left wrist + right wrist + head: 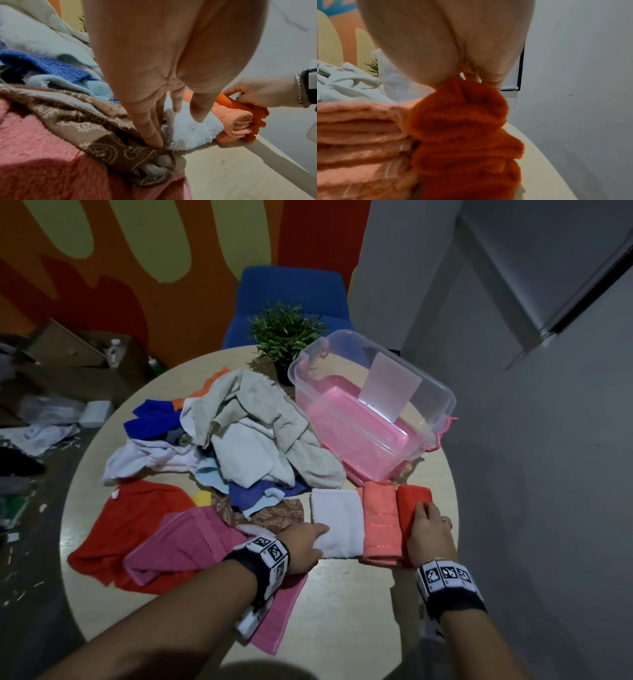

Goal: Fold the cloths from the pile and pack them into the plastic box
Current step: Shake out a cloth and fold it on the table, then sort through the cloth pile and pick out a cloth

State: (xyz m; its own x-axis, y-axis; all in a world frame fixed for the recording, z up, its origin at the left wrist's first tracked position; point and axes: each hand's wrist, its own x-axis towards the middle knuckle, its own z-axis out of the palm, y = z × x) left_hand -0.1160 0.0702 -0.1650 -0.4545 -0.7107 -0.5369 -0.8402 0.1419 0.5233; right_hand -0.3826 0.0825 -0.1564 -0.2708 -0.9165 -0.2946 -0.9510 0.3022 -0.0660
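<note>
Your left hand (306, 546) lies nearest, fingers straight and pressed together, flat against the left edge of the folded white cloth (337, 522); in the left wrist view its fingertips (154, 140) push down between that cloth and a brown patterned cloth (89, 121). Your right hand (428, 534) curls over the folded red-orange cloth (411, 501), gripping it at the table's (342, 628) right edge. Between them lies one folded peach cloth (378, 518), touching both neighbours. That makes three folded cloths in a row along the near right rim, just in front of the plastic box (373, 402).

One box stands toward the far right edge, clear-walled with a pink lid beneath it, holding only an upright translucent sheet (390, 386). The unfolded pile (246, 433) fills the table's middle: grey, white and blue pieces, tangled. One red cloth (126, 529) and one pink cloth (191, 542) spread over the near left edge. Bare tabletop shows only along the near edge between your forearms. One potted plant (286, 333) sits at the far edge.
</note>
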